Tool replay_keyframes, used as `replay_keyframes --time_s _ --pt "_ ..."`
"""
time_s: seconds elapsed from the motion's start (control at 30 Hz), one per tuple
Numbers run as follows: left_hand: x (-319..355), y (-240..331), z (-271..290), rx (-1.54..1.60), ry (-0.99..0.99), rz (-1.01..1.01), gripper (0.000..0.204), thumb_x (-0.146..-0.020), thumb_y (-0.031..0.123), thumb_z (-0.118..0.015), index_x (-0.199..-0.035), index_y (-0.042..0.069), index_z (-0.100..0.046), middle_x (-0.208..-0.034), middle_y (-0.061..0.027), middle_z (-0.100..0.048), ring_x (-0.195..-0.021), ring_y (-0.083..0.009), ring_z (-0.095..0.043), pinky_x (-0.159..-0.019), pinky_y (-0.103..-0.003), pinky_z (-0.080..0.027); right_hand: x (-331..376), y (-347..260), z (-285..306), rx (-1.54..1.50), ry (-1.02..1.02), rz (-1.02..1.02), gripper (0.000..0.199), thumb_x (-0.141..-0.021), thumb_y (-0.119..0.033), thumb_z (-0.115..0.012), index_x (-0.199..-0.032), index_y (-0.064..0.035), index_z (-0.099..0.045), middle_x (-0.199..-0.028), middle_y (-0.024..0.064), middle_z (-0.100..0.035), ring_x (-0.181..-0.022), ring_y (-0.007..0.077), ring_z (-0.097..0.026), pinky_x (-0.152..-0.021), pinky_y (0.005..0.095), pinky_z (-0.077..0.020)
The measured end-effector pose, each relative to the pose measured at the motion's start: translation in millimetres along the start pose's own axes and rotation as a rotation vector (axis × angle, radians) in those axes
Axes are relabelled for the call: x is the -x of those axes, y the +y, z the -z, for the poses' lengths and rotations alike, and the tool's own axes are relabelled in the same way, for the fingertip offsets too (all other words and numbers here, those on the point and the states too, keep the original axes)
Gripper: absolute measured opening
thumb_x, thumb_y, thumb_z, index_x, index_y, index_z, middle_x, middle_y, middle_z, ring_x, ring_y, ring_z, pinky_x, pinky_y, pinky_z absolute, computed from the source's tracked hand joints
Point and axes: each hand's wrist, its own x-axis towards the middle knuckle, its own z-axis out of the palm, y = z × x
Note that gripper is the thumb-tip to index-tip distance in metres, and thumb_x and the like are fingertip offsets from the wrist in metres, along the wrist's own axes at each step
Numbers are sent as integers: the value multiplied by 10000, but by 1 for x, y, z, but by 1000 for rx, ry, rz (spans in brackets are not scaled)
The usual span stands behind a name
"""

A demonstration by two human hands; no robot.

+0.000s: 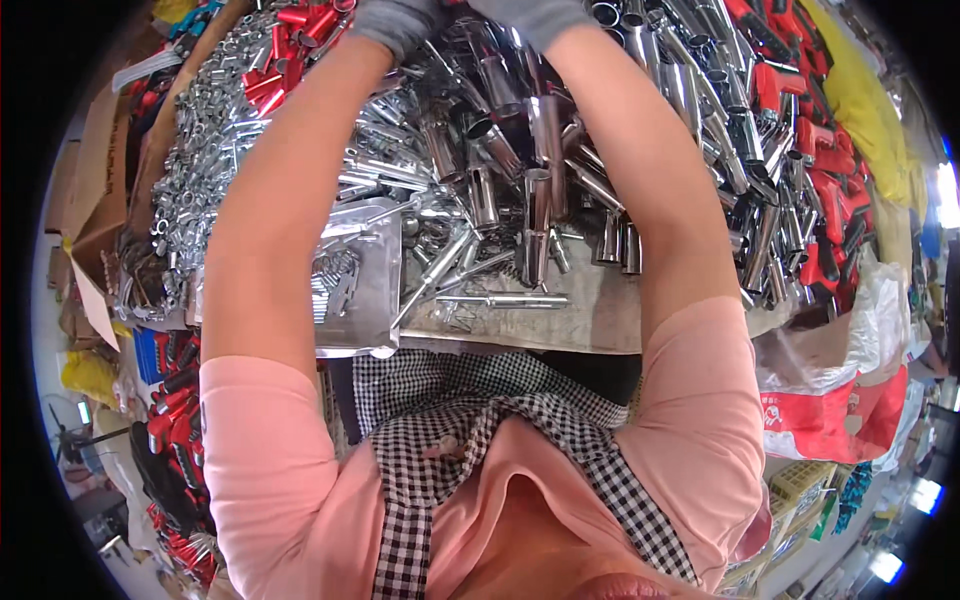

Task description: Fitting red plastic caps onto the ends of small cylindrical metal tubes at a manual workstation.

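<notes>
Both my arms reach to the far side of the table. My left hand [398, 20], in a grey glove, is at the top edge, just right of a cluster of red metal parts [290, 45]. My right hand [535, 18], gloved alike, is close beside it above a heap of shiny chrome tubes [545, 130]. The picture's edge cuts off the fingers of both hands, so what they hold is hidden. Between my forearms lie more tubes and thin silver rods [505, 300]. A metal tray [385, 265] holding small springs [335, 285] sits by my left forearm.
Small silver rings and fittings [195, 190] are heaped at the left, beside a cardboard box [105, 170]. Red and black handles [830, 190] are piled at the right, near a yellow sack [860, 100] and a red and white plastic bag [835, 400]. The table's front edge [520, 345] lies close to my apron.
</notes>
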Motion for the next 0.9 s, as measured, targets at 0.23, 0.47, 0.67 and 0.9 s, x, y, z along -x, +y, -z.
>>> replay_keyframes --time_s 0.23,0.47,0.67,0.9 --pt "-102 -117 -49 -220 179 162 419 -802 266 -609 -1189 111 -562 -1243 -160 -550 -1168 -311 -510 -934 -337 -434 -66 15 -75 137 -21 -27 497 -908 -452 -390 -1273 -134 -504 -1268 184 -513 -1167 368 -481 -964 471 -397" --pt "-46 -78 23 -25 -144 291 484 -779 491 -596 -1029 79 -649 -983 -194 -636 -912 -308 -615 -754 -426 -483 -43 85 -22 -178 -482 -240 553 -881 -481 -471 -1267 -88 -518 -1235 208 -543 -1164 349 -503 -964 430 -405" --pt "69 -88 79 417 -277 452 402 -777 329 -620 -1102 95 -589 -1005 -140 -621 -759 -232 -595 -614 -356 -479 -31 -3 182 -478 -456 -391 441 -891 -344 -475 -1189 -35 -575 -1185 171 -591 -1148 307 -527 -985 408 -394" --pt "242 -47 90 302 -214 97 208 -881 185 -582 -1018 32 -552 -686 -40 -595 -531 -117 -563 -470 -270 -473 147 -95 254 -294 -746 -253 263 -805 -175 -658 -1029 -40 -639 -888 126 -646 -780 262 -629 -688 361 -498"
